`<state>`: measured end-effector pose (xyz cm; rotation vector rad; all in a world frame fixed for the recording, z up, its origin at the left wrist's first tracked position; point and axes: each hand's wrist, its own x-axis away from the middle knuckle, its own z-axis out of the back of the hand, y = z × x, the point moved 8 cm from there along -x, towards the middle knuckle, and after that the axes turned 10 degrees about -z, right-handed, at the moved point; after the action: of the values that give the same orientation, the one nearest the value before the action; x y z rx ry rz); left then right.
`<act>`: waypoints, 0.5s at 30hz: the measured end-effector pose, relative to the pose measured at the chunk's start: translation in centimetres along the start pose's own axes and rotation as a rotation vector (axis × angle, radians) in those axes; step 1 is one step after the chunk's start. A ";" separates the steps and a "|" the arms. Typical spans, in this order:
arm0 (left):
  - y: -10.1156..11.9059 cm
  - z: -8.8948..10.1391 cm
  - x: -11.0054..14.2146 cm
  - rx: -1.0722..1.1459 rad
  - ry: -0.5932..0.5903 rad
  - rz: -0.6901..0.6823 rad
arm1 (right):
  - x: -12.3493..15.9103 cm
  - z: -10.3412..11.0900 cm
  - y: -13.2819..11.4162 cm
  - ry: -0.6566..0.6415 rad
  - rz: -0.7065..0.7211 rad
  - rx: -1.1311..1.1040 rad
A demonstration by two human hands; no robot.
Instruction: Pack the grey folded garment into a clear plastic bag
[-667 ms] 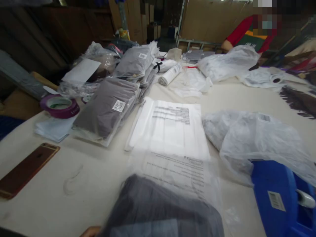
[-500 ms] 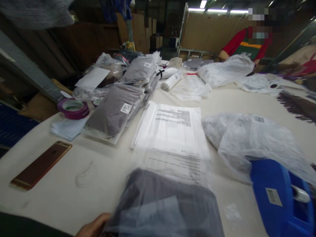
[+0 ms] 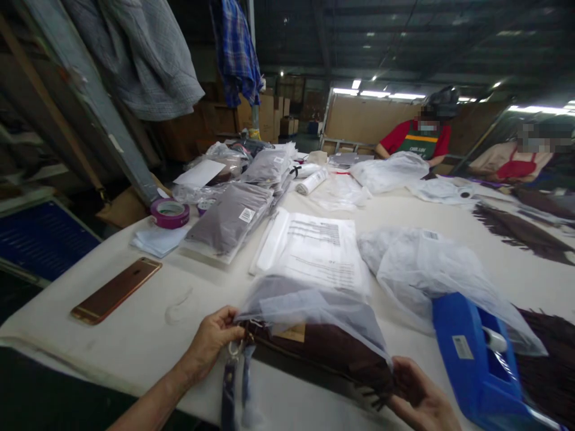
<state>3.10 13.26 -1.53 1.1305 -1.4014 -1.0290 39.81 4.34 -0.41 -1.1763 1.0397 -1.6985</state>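
Observation:
My left hand pinches the near left corner of a clear plastic bag with a dark brown folded garment partly inside it. A metal clip and dark strap hang below that hand. My right hand grips the bag and garment at the near right corner. The bag lies on the white table in front of a stack of flat printed plastic bags.
A rose-gold phone lies left. Packed grey garments, purple tape roll, crumpled plastic and a blue tape dispenser surround the bag. Two people in red stand at the far side. Clothes hang upper left.
The camera has tilted up. The bagged dark garment has been pulled toward me, and both my hands now show gripping its near corners.

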 end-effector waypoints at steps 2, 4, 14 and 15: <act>0.7 -0.2 -1.7 0.007 0.024 -0.021 | -0.6 -0.7 -0.4 -0.044 0.008 0.017; 1.2 -0.2 -3.4 -0.013 0.040 -0.039 | -1.3 -1.6 -0.2 -0.111 0.014 0.039; -1.1 1.9 -3.5 -0.221 0.165 -0.044 | -0.7 -2.3 2.4 0.190 -0.045 -0.136; -1.1 2.1 -3.1 -0.238 0.165 -0.042 | -0.5 -2.2 2.6 0.212 -0.066 -0.139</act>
<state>1.24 16.09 -3.46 1.0468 -1.0975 -1.0756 38.26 4.30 -3.43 -1.1457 1.2776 -1.8576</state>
